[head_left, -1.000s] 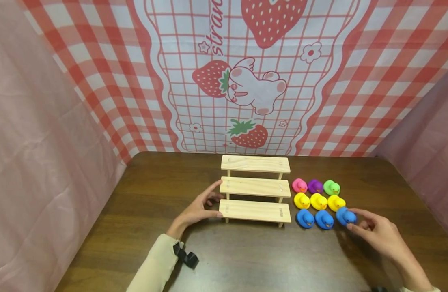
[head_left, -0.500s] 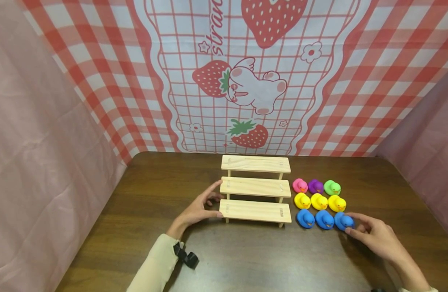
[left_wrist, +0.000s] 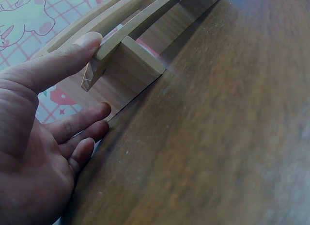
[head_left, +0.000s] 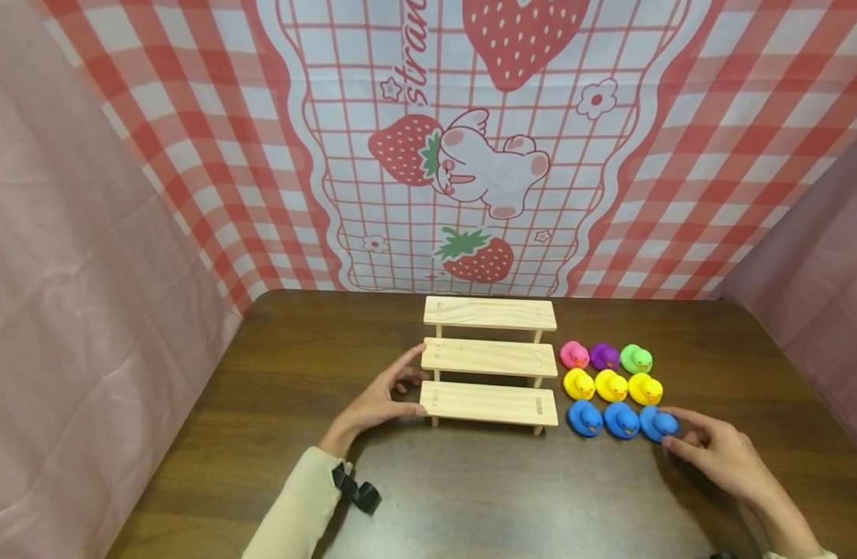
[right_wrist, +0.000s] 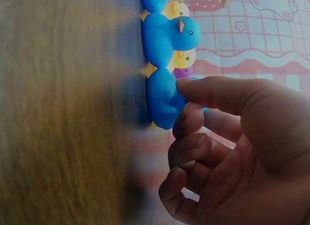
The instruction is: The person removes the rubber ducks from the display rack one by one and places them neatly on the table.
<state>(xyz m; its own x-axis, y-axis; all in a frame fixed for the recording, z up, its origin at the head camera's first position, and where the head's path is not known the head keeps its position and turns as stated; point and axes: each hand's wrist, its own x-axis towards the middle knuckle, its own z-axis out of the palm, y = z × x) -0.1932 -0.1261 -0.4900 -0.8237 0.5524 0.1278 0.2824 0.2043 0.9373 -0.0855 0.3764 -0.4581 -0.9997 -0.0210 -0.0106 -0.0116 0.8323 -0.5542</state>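
A three-tier wooden display stand [head_left: 489, 357] stands on the table in the head view. At its left end my left hand [head_left: 376, 400] rests with thumb and index finger spread; in the left wrist view the thumb [left_wrist: 89, 40] touches the end of the lowest board. The other fingers of that hand lie beside the side panel [left_wrist: 123, 77]. My right hand [head_left: 725, 450] pinches a blue rubber duck [head_left: 657, 424] between thumb and fingers, at the right end of the front row. Two more blue ducks [head_left: 621, 420] sit to its left.
Behind the blue ducks is a row of yellow ducks [head_left: 612, 385]. Farther back sit a pink duck [head_left: 574, 355], a purple duck [head_left: 605, 356] and a green duck [head_left: 636, 359]. A strawberry-print cloth [head_left: 470, 155] hangs at the back of the wooden table [head_left: 470, 497].
My right hand has moved the blue duck slightly left and toward me, into line beside the other blue ducks, then held still. The left hand has stayed at the stand.
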